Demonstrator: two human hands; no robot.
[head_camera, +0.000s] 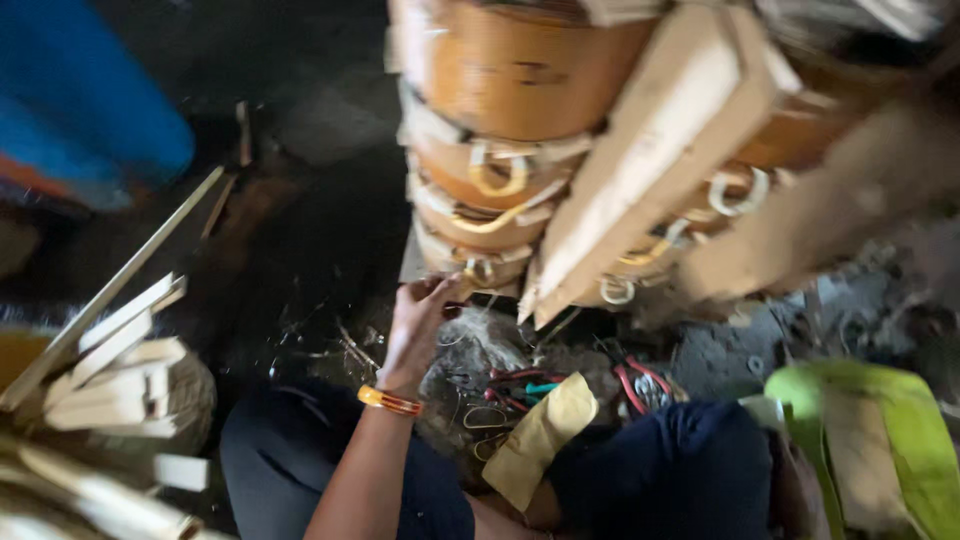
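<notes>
Now your left hand (415, 325) reaches up to the bottom of the big wound coil (500, 130). Your fingertips (435, 290) seem pinched on something small at the lowest tan strip, but the picture is blurry, so I cannot tell what they hold. Your right hand is not in view. Just below your fingers lies a heap of thin wire (480, 350), and beside that the red-handled pliers (635, 380). A yellow cloth (540, 435) rests on your knee. I think you should pull slowly and straight, keep your wrist steady, and watch the sharp wire ends near your fingers.
</notes>
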